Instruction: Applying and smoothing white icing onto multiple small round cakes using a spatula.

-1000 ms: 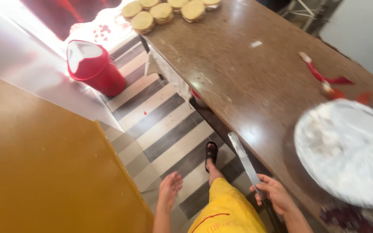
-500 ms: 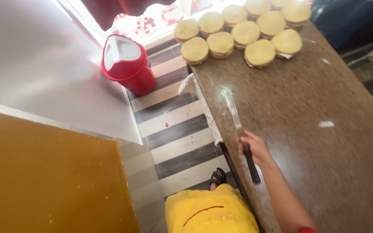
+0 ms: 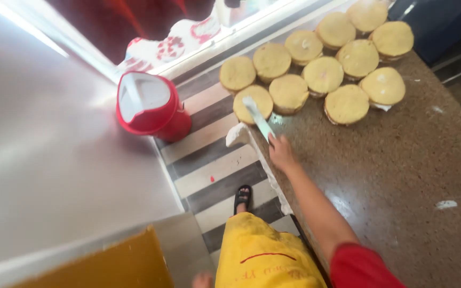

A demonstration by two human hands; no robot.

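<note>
Right hand [image 3: 281,152] gripped the long flat metal spatula [image 3: 259,118], blade reaching at twelve o'clock onto the nearest round yellow sponge cake [image 3: 253,103]; flat blade suited best. Left hand unseen.

A speckled brown stone worktop [image 3: 412,160] fills the right side, and beside it the floor [image 3: 214,170] runs in broad stripes of cream, grey and dark grey. To the left stands a pale, shiny grey surface [image 3: 44,160] with a mustard-yellow panel [image 3: 108,266] below it. Bright daylight enters through a window [image 3: 134,26] at the top, and a red bin [image 3: 153,106] stands on the floor beneath.
</note>
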